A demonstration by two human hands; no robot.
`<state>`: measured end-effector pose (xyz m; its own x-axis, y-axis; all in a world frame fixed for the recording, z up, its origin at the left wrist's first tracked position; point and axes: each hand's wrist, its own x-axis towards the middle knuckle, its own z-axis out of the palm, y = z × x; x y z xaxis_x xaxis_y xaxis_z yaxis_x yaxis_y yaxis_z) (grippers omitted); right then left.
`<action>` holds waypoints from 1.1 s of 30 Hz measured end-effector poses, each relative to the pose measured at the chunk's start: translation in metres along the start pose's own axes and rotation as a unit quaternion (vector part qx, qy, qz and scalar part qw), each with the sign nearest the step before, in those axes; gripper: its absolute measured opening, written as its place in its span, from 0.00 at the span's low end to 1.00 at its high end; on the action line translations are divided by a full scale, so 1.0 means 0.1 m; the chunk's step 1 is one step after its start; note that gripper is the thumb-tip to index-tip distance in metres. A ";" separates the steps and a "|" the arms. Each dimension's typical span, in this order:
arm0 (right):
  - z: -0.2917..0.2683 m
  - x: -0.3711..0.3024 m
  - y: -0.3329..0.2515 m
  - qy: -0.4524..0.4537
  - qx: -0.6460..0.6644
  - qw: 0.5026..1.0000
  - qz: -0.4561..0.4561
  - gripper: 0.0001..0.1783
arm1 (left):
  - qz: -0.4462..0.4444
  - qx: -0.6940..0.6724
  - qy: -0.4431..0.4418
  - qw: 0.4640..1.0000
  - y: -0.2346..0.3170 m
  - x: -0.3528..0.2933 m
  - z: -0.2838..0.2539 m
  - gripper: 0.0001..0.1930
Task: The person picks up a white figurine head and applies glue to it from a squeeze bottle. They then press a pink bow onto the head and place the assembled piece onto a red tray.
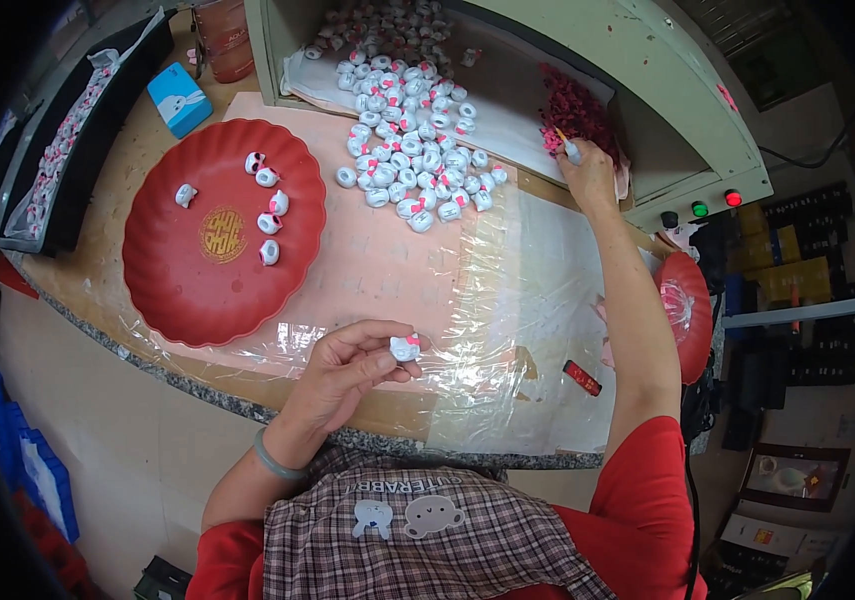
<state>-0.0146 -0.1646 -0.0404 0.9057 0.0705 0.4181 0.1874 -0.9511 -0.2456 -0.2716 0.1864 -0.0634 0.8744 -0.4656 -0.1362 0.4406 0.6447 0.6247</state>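
My left hand point(342, 368) pinches one small white figurine bead point(404, 349) with a pink bow, held above the near part of the table. Stretched out to the far right, my right hand point(592, 178) grips a small white tool with a thin orange tip point(571, 150). Its tip is over a heap of small pink pieces point(575, 110) inside the open cabinet. Many similar white beads point(417, 165) with pink bows lie heaped at the cabinet's mouth. On the left, a red scalloped plate point(177, 310) holds several such beads along its right side and one farther left.
The pale green cabinet point(692, 100) has green and red lights at its corner. A black tray point(97, 140) of beads, a blue box point(179, 100) and a reddish container point(223, 40) stand at left. Another red plate point(692, 335) sits right, near a small red-black item point(581, 378).
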 end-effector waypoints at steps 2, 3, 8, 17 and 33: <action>-0.01 0.00 -0.08 -0.022 -0.020 0.999 0.017 0.14 | 0.002 0.001 0.005 1.000 0.00 -0.01 0.00 0.16; 0.01 -0.01 -0.05 -0.023 -0.019 0.999 0.016 0.14 | 0.004 0.003 0.007 1.000 0.00 0.00 0.00 0.16; -0.06 -0.11 -0.11 -0.034 -0.035 0.997 -0.058 0.17 | 0.006 0.006 0.003 1.000 0.00 0.01 -0.01 0.16; 0.01 -0.16 0.00 0.069 0.009 0.988 -0.134 0.12 | 0.016 0.005 0.013 1.000 -0.03 -0.02 0.04 0.16; -0.81 -1.87 -1.59 -0.271 0.626 0.698 0.217 0.10 | 0.055 0.090 0.001 0.994 -0.11 0.02 0.01 0.16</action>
<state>-0.2449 -0.0512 -0.0091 0.9277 0.2841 -0.2422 -0.2710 0.0662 -0.9603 -0.2753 0.1780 -0.0703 0.9159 -0.3970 -0.0599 0.2981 0.5726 0.7637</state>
